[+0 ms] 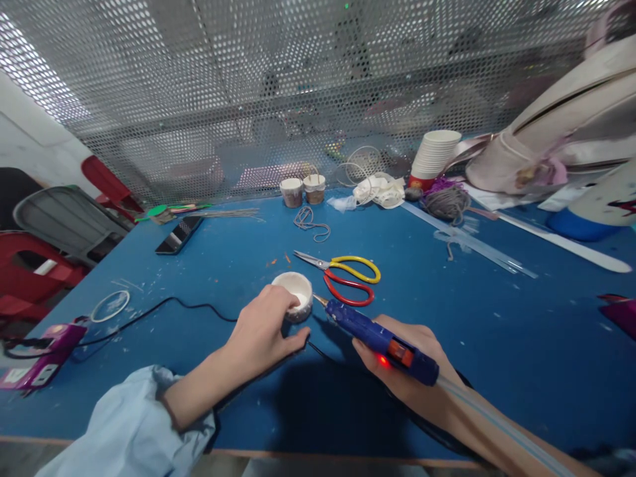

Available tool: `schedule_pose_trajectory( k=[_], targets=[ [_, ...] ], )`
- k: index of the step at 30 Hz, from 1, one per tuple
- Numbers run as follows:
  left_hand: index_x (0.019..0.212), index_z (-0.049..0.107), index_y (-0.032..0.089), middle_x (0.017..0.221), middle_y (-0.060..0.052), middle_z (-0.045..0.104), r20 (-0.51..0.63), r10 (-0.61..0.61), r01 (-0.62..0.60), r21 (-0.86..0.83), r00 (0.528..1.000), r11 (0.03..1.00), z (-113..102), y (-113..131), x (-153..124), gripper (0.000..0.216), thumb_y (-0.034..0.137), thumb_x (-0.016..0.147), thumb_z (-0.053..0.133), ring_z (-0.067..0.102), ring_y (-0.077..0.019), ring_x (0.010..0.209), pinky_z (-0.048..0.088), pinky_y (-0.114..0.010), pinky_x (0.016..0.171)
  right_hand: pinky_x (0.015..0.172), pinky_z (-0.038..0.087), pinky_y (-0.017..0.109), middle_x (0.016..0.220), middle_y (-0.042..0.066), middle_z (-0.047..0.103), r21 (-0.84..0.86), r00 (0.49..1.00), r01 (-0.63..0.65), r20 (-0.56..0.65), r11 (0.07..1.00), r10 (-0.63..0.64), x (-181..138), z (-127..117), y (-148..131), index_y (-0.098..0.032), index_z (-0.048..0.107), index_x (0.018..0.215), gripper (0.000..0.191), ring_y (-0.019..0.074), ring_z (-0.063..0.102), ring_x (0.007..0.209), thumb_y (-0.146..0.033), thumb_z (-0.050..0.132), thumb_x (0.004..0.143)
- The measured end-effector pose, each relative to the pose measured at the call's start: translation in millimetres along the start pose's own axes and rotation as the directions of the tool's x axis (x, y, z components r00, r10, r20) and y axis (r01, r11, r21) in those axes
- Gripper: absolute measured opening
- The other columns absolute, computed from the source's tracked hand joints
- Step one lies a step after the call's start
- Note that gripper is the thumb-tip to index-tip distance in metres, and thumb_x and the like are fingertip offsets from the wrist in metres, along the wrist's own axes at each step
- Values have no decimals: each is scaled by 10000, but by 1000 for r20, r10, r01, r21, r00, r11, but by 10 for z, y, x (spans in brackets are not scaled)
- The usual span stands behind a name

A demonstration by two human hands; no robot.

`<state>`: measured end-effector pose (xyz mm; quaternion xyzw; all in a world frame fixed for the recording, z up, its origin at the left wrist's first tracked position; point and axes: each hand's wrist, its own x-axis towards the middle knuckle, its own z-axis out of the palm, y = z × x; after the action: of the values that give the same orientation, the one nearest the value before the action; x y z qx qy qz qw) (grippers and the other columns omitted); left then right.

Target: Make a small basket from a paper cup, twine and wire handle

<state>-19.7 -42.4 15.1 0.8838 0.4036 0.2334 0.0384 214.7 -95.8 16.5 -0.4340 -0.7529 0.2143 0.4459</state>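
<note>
My left hand grips a small round white cup by its near left side, with fingers over the rim and the thumb low in front. The cup stands on the blue table, and its outer wall looks greyish. My right hand is closed around a blue hot glue gun with a red light glowing beneath it. Its metal nozzle points left at the cup's right side; whether it touches, I cannot tell. A clear glue stick runs out of the gun's back. Scissors with yellow and red handles lie just beyond.
Two small cups stand near the perforated metal screen. Grey yarn, stacked paper cups and glue sticks occupy the back right. A phone and a purple power strip with a black cord lie left.
</note>
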Motion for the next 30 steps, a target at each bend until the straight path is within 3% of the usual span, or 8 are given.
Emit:
schedule_pose_trajectory(
  k=[2, 5, 8, 14, 24, 30],
  targets=[
    [979, 513, 181, 953, -70, 623, 75, -26, 32, -81, 997, 996, -99, 5, 6, 216, 245, 794, 604, 567, -214, 864, 486, -336, 727, 427, 332, 202, 538, -61, 483, 1, 1000, 0, -2, 1000, 0, -1, 1, 1, -213, 479, 654, 211, 70, 435, 426, -159, 551, 845],
    [986, 526, 185, 974, -69, 629, 127, -27, 49, -167, 992, 985, -192, -8, 22, 120, 230, 875, 517, 585, -191, 881, 488, -321, 766, 433, 338, 206, 530, -59, 481, 6, 1000, -2, 2, 1000, 2, 4, 4, -4, -214, 480, 648, 218, 74, 440, 428, -171, 543, 853],
    [911, 547, 181, 872, -54, 633, 104, -13, 27, -135, 995, 990, -164, -49, 33, 112, 237, 932, 452, 585, -178, 815, 481, -305, 740, 426, 336, 211, 519, -60, 473, -11, 1000, -7, 5, 1000, 7, 19, 0, -18, -215, 476, 641, 227, 77, 429, 420, -183, 539, 857],
    [851, 563, 172, 775, -46, 604, 41, 140, -140, -9, 989, 990, -10, -106, 27, 228, 240, 972, 382, 553, -167, 742, 463, -284, 696, 425, 336, 224, 527, -52, 480, -6, 1000, -11, 11, 1000, 11, 12, 0, -21, -221, 482, 657, 215, 85, 431, 423, -197, 543, 862],
    [756, 529, 187, 710, -14, 581, -22, 86, -85, 53, 996, 995, 57, -49, 49, 126, 181, 874, 486, 540, -145, 679, 438, -250, 618, 450, 352, 221, 538, -51, 489, -4, 999, -47, 6, 999, 47, 12, -1, -53, -218, 490, 658, 207, 88, 463, 440, -199, 532, 860],
    [863, 539, 191, 855, -58, 627, 9, 65, -65, 55, 998, 996, 45, -40, 22, 70, 209, 796, 552, 574, -202, 830, 491, -308, 698, 472, 373, 225, 568, -34, 540, 9, 997, -76, -14, 997, 77, 3, 3, -60, -212, 523, 682, 184, 96, 497, 465, -222, 539, 865]
  ],
)
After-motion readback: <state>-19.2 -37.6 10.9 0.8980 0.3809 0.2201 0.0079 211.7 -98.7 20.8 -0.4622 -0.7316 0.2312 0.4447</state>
